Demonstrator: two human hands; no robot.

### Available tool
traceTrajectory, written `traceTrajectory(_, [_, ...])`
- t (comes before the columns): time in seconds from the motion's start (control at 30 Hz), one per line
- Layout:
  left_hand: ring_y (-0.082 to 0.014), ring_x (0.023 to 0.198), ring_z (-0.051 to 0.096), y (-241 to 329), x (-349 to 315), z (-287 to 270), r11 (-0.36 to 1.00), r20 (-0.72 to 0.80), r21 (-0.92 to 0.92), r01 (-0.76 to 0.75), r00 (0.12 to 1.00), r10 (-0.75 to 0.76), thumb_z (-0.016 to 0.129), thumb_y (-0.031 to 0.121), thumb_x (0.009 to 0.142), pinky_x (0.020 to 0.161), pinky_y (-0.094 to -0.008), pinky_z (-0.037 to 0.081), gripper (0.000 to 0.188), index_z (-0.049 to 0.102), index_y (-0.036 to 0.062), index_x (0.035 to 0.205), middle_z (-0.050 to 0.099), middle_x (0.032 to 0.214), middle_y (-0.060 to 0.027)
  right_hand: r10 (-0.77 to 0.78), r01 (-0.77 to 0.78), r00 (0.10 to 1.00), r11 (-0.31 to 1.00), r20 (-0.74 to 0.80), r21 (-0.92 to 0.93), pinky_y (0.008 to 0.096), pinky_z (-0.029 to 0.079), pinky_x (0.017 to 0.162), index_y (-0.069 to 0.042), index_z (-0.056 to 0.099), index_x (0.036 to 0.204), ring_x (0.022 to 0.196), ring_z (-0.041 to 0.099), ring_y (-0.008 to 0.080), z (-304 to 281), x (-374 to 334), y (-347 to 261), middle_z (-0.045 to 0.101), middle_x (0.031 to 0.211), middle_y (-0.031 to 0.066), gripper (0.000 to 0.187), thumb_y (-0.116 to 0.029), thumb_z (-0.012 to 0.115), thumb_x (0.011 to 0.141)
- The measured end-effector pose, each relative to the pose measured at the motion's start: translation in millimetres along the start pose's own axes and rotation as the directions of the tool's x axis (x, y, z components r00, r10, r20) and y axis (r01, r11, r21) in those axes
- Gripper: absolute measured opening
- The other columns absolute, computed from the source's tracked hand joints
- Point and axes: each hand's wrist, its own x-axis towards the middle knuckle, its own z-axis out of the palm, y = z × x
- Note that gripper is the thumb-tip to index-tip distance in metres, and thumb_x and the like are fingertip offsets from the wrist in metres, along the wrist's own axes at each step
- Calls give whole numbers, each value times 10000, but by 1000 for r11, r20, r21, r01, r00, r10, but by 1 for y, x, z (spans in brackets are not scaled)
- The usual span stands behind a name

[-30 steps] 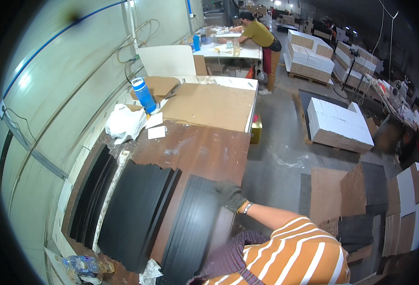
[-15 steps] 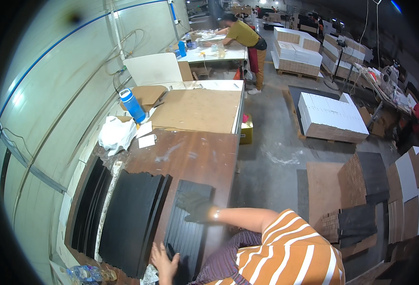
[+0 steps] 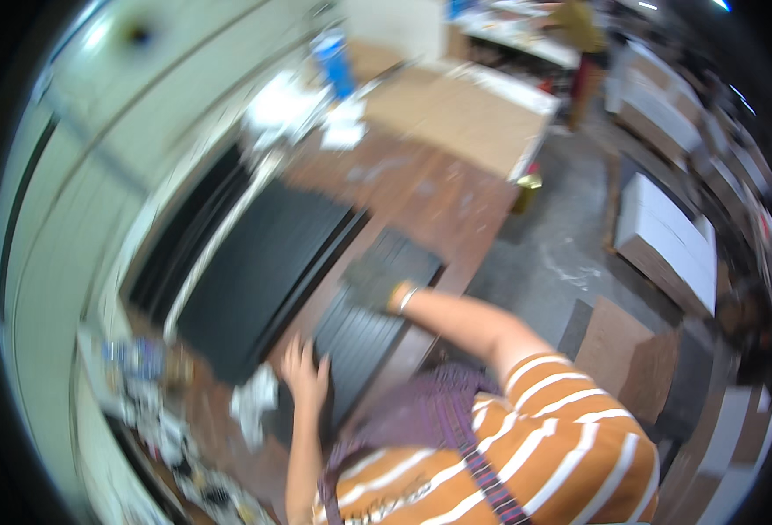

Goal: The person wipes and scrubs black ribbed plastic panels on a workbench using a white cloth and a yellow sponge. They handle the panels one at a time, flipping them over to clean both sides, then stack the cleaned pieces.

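Note:
A flat row of narrow black strips [image 3: 360, 337] lies on the brown table in front of me. My right hand [image 3: 375, 282], in a dark glove, rests flat across its far part with the fingers stretched out; the picture is smeared there. Bare and with fingers spread, my left hand [image 3: 305, 372] is at the near left edge of the same strips and grips nothing I can see. Left of both hands lies a larger stack of black strips [image 3: 259, 271]. Beyond a pale divider is another black pile [image 3: 189, 232] along the wall side.
Crumpled white paper [image 3: 255, 404] lies beside my left hand, and a clear plastic bottle [image 3: 136, 359] is farther left. A white bag [image 3: 285, 107], a blue bottle [image 3: 333, 63] and a brown board [image 3: 452, 114] sit at the far end. Stacked panels [image 3: 666, 236] stand on the floor to the right.
The whole view has turned and blurred, so the table now slants to the upper right. Both hands stay at the row of strips; my gloved hand still lies on it.

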Motion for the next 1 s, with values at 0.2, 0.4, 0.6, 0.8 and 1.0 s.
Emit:
traceTrajectory(0.2, [-406, 1298, 483, -44, -27, -43, 950, -191, 13, 313, 933, -305, 712, 154, 828, 1121, -482, 358, 414, 647, -6, 1204, 546, 1401, -205, -63, 62, 997, 998, -39, -4, 463, 440, 990, -110, 747, 1096, 1048, 607, 368, -11, 16, 7, 703, 1095, 158, 378, -392, 687, 851])
traceTrajectory(0.4, [-315, 1394, 401, -93, -79, -72, 774, -332, 303, 556, 823, -461, 705, 247, 852, 1131, -649, 273, 400, 694, 86, 1218, 514, 1473, -68, -17, -16, 962, 993, 273, 119, 432, 497, 955, -99, 764, 1031, 1035, 666, 350, -24, 45, 3, 729, 1087, 143, 411, -454, 652, 857])
traceTrajectory(0.6, [-306, 784, 711, -137, -132, -74, 571, -418, -206, 795, 456, -786, 617, 179, 954, 755, -378, 540, 210, 742, 17, 1004, 733, 852, -150, 14, -40, 958, 996, 286, 85, 437, 488, 978, -83, 760, 1038, 1049, 664, 356, -9, 70, 13, 729, 1075, 154, 430, -464, 621, 895])
traceTrajectory(0.8, [-243, 840, 706, -134, -139, -90, 561, -461, -235, 794, 417, -784, 653, 215, 950, 755, -352, 516, 272, 674, -50, 1008, 711, 918, -157, -121, 120, 982, 993, 144, 11, 467, 485, 925, -71, 753, 1029, 1034, 657, 361, -20, 88, 0, 727, 1037, 166, 447, -473, 577, 941])
traceTrajectory(1.0, [-384, 1058, 670, -135, -110, -63, 565, -225, -273, 779, 519, -824, 752, 249, 855, 943, -413, 499, 424, 695, 30, 1213, 702, 1134, -243, -96, 104, 994, 982, 53, -161, 488, 489, 859, -101, 756, 1002, 952, 662, 373, -60, 81, -9, 728, 988, 155, 488, -521, 511, 969])
